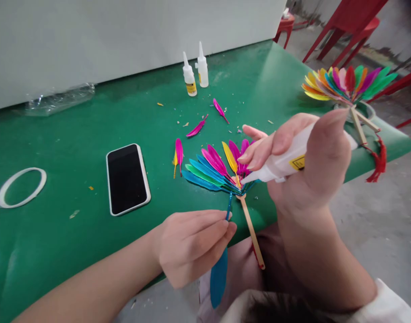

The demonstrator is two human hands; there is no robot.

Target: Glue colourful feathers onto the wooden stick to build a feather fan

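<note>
Between thumb and fingers, my left hand pinches a blue feather, its quill end up and its vane hanging below the table edge. My right hand grips a white glue bottle, tilted with its nozzle down at the base of a feather fan. That fan has blue, green, magenta and yellow feathers spread on the table, and its wooden handle sticks out over the near edge. The quill tip of the held feather is close below the fan's base. My right hand hides part of the fan's right side.
The green table holds a phone, a white ring, loose magenta feathers, two upright glue bottles, clear plastic wrap and a second, multicoloured fan at the right edge. Red chairs stand beyond.
</note>
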